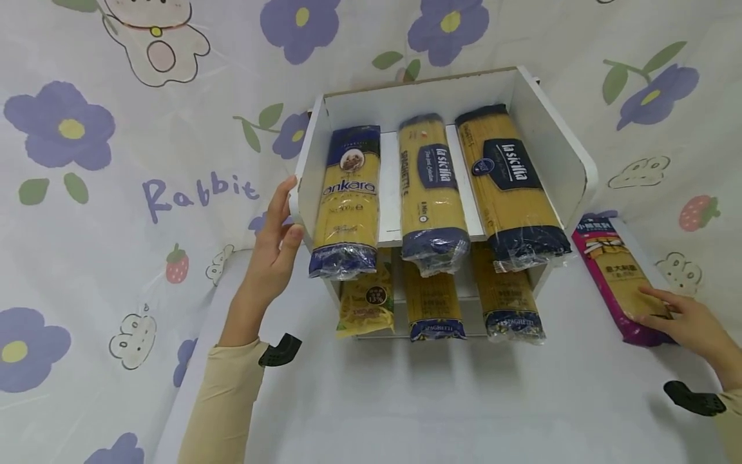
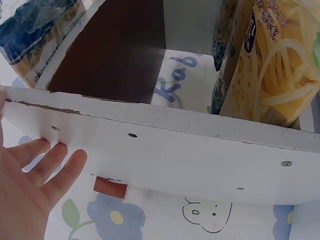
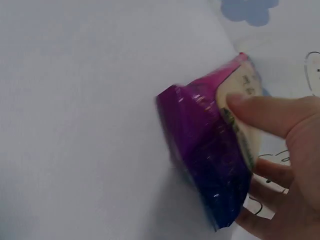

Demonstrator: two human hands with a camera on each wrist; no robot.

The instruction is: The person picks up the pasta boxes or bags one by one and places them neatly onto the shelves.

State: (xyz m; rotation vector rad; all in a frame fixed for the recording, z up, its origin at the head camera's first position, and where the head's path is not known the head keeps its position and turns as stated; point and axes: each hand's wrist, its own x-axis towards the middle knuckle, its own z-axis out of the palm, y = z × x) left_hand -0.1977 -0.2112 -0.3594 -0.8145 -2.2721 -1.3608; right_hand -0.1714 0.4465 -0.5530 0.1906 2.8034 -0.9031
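Note:
My left hand (image 1: 272,261) touches the left side panel of a white two-tier shelf (image 1: 559,135) with fairly straight fingers. The left wrist view shows several fingertips (image 2: 75,162) against the panel's outer face. To the right of the shelf, my right hand (image 1: 690,322) holds the near end of a pink and purple spaghetti packet (image 1: 617,274). Seen from the right wrist, the thumb lies over the packet (image 3: 200,130) and the other fingers are round its far side, partly hidden. The packet tilts in this hand.
Upper tier: an ankara pasta packet (image 1: 350,206) and two la sicilia spaghetti packets, one middle (image 1: 431,187), one right (image 1: 513,183). Lower tier: a yellow pasta packet (image 1: 365,303) and two blue-ended spaghetti packets, middle (image 1: 435,309) and right (image 1: 510,303). Flowered cloth (image 1: 191,154) hangs behind the white table (image 1: 429,399).

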